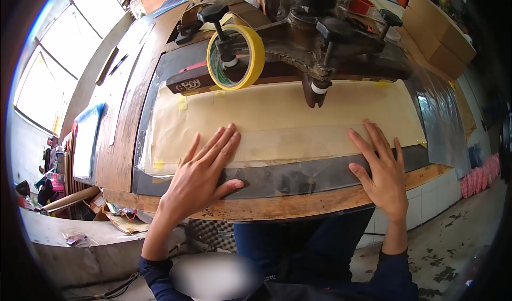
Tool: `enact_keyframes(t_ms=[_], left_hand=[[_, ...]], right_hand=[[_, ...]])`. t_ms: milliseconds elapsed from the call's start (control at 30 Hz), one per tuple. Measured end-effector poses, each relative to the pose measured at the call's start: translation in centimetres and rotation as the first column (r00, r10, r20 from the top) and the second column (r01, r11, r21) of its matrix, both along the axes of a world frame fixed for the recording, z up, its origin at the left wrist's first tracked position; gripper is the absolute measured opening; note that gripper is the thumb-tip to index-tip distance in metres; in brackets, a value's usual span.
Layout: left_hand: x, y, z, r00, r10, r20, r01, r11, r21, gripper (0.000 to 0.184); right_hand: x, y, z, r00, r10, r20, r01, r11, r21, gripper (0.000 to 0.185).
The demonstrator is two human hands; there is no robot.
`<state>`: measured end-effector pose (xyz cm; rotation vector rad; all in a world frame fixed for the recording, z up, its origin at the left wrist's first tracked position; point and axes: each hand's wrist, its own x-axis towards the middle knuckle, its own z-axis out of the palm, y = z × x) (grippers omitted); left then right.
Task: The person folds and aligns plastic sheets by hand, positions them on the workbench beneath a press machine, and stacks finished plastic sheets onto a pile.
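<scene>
A long cream sheet of paper point(298, 109) lies on a dark mat point(288, 179), with small bits of yellow tape at its corners. My left hand point(200, 167) rests flat across the sheet's lower left edge, fingers apart and thumb out over the mat. Toward the sheet's right end, my right hand point(381, 170) lies with fingers spread, fingertips on the paper and thumb over the mat. Neither hand holds anything. Along the sheet's far edge runs a dark clamp bar point(277, 74) with lettering on its left end. A roll of yellow tape point(256, 61) hangs on a clamp knob.
Above the bar stands a heavy metal press frame point(285, 37) with black knobs. Clear plastic film point(442, 117) drapes over the right side. A cardboard box point(437, 31) is at the back right. A wooden edge point(298, 207) borders the table's front.
</scene>
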<state>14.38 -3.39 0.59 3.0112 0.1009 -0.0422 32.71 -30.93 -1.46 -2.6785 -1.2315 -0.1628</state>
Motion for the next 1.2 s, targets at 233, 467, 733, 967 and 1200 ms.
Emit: enact_keyframes(t_ms=[233, 467, 733, 967, 1200], left_hand=[[-2.9, -0.1, -0.7, 0.932, 0.346, 0.11, -0.356, 0.929, 0.099, 0.063], [-4.2, -1.5, -3.9, 0.379, 0.824, 0.421, -0.802, 0.52, -0.294, 0.048], [-5.2, -1.5, -3.7, 0.604, 0.676, 0.422, -0.706, 0.699, -0.11, 0.043], [-5.1, -1.2, -3.9, 0.604, 0.662, 0.444, -0.691, 0.713, -0.122, 0.041], [-5.0, -1.3, -4.1, 0.57, 0.678, 0.465, -0.701, 0.696, -0.156, 0.038]], right_hand=[[0.7, -1.0, -0.3, 0.999, 0.028, -0.03, -0.029, 0.999, -0.024, 0.057], [-5.2, -0.6, -0.1, 0.998, -0.057, 0.022, 0.055, 0.996, 0.074, 0.075], [-8.3, 1.6, -1.5, 0.995, 0.05, 0.09, -0.047, 0.998, -0.029, 0.075], [-5.9, 3.6, -1.2, 0.994, 0.084, 0.072, -0.084, 0.996, -0.003, 0.07], [-4.3, 5.9, -2.1, 0.988, 0.079, 0.135, -0.091, 0.992, 0.086, 0.064]])
